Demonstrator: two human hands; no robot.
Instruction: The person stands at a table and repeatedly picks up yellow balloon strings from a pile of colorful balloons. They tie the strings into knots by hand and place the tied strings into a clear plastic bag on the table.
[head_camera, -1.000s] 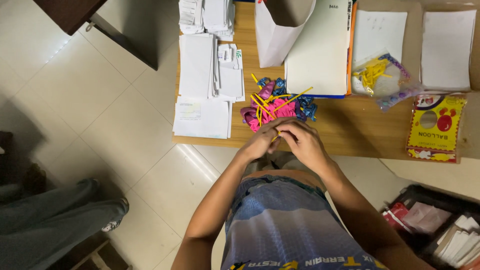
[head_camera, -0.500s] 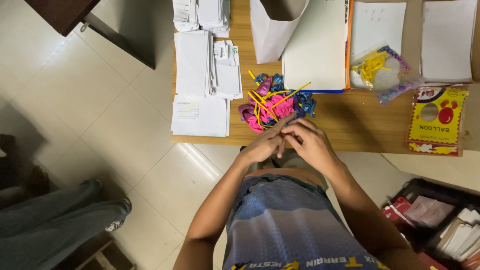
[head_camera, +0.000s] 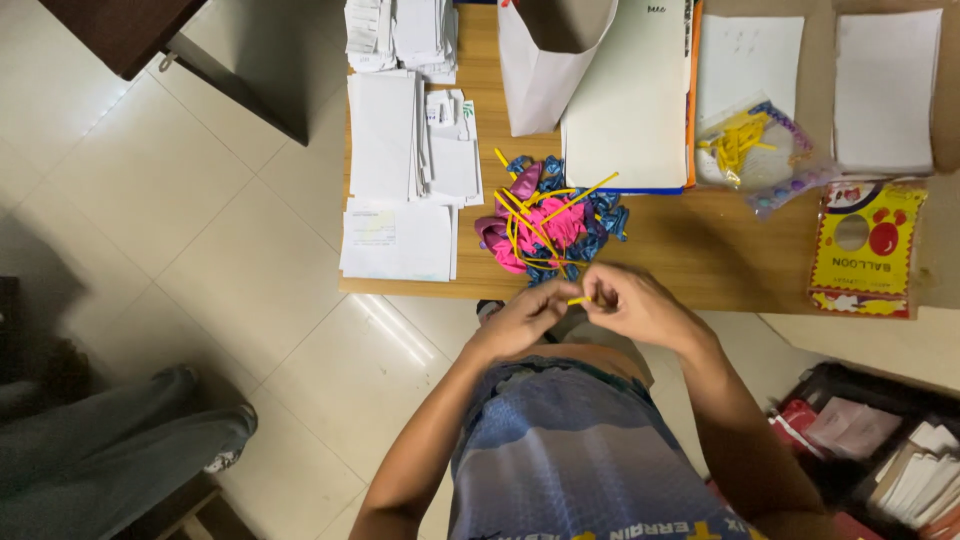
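Both hands meet at the near edge of the wooden table (head_camera: 700, 255): left hand (head_camera: 525, 318) and right hand (head_camera: 630, 305) are pinched shut on one yellow balloon (head_camera: 578, 299) held between them. The loose pile of pink, blue and yellow balloons (head_camera: 550, 225) remains large, so most appear unhandled. Fingertips overlap; what they do to the balloon cannot be made out

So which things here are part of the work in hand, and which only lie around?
In use: left hand, right hand, yellow balloon, balloon pile.
Lying about: envelopes, paper bag, yellow packet, clear bag.
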